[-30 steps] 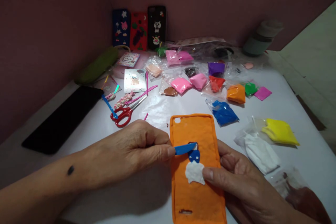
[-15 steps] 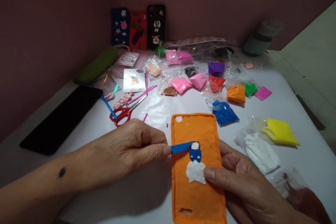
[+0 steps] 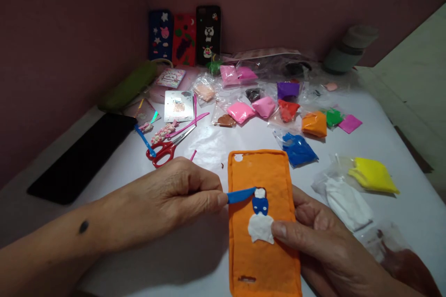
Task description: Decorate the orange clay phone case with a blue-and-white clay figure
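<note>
Pinching slim blue plastic blade-shaped tool [image 3: 240,196] btwn thumb & fingers of L hand [image 3: 188,190]. Clamping flat orange clay-like rectangular panel w/ thick rim [image 3: 245,250] in R hand [image 3: 324,236], thumb on front, fingers behind, over white desk [image 3: 205,141]; can't see lower end fully, so can't tell re desk contact. So, w/ both hands closed on something, holding tool tip at upper L edge of small white piece w/ dark brown border [image 3: 260,193], just above blue rounded piece w/ 2 white dots [image 3: 260,203]; can't tell pressure. Could gouge or smear thin border, prob by steepening tip or pushing too hard. Could also scratch orange surface by slipping outward, b/c of working so close to it. Could dent or shift scalloped white piece w/ 2 points [image 3: 260,228] by squeezing, esp w/ R thumb right at its edge. Could swing panel under tip too, b/c of gripping from R side only
</note>
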Tool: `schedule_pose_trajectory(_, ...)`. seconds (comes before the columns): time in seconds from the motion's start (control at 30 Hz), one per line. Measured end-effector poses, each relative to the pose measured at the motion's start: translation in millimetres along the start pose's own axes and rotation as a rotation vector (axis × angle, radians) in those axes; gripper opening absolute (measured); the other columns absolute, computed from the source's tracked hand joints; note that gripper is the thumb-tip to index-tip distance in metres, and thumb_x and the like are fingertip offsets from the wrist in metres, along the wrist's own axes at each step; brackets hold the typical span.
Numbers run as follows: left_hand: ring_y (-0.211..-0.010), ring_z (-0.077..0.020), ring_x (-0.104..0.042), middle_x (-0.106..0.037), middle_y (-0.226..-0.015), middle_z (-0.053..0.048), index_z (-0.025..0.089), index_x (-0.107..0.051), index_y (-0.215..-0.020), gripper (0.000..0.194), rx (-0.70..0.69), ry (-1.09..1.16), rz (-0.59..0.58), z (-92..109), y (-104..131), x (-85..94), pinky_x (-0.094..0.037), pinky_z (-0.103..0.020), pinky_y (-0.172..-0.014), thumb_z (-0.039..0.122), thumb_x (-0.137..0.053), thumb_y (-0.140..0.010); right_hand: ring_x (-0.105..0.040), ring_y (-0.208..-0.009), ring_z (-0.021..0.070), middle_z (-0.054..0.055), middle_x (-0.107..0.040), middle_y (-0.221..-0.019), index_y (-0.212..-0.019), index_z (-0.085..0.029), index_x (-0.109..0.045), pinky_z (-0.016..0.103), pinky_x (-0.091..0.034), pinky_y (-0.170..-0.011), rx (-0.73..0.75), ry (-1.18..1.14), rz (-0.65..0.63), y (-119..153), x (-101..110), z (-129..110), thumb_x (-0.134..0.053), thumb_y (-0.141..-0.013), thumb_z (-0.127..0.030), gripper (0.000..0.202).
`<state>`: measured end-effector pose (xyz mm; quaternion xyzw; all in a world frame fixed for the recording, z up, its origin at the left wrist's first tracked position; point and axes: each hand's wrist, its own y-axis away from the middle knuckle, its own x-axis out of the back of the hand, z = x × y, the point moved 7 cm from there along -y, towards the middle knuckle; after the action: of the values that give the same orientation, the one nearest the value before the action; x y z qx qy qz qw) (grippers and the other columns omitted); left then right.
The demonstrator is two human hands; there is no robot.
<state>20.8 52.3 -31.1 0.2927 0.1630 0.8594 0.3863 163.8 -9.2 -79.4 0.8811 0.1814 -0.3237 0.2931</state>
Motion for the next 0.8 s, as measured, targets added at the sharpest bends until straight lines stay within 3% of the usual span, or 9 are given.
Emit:
schedule_pose_trajectory(0.27,-0.053,-0.0071,-0.036,-0.04,-0.057,0.005,0.015,-0.052,-0.062,0.042,-0.008,-0.009,-0.002,5,2,1.2,-0.029,-0.012,-0.043,0.048,-0.05,-0.088,-0.068,-0.095,0.0199,0.01,-0.07,-0.113,-0.122,-0.022,-0.059,0.034,-0.052,-0.086,0.006,-0.073,0.009,1,-3,-1,-0.066,-0.081,-0.016,0.041)
schedule_pose_trajectory(0.43,-0.051,-0.0076,-0.034,-0.039,-0.056,0.005,0.016,-0.056,-0.065,0.04,-0.03,-0.005,0.069,8,1,3.7,-0.026,-0.015,-0.042,0.046,-0.047,-0.089,-0.066,-0.101,0.024,0.01,-0.07,-0.114,-0.124,-0.023,-0.057,0.041,-0.049,-0.09,0.01,-0.061,0.014,-1,-4,-3,-0.065,-0.082,-0.017,0.043)
schedule_pose_trajectory(0.6,-0.052,-0.0063,-0.038,-0.041,-0.057,0.005,0.015,-0.054,-0.063,0.038,-0.054,-0.056,0.007,10,1,1.3,-0.03,-0.012,-0.044,0.043,-0.05,-0.089,-0.065,-0.099,0.0243,0.01,-0.067,-0.117,-0.126,-0.023,-0.055,0.041,-0.049,-0.089,0.023,-0.053,0.036,0,-6,-6,-0.062,-0.081,-0.016,0.045)
schedule_pose_trajectory(0.8,-0.052,-0.0055,-0.037,-0.041,-0.056,0.006,0.015,-0.05,-0.061,0.039,-0.047,-0.086,-0.02,10,2,-0.1,-0.029,-0.012,-0.045,0.04,-0.046,-0.091,-0.063,-0.105,0.0303,0.012,-0.065,-0.117,-0.126,-0.023,-0.055,0.053,-0.043,-0.097,0.023,-0.058,0.022,0,-6,-4,-0.062,-0.08,-0.016,0.047)
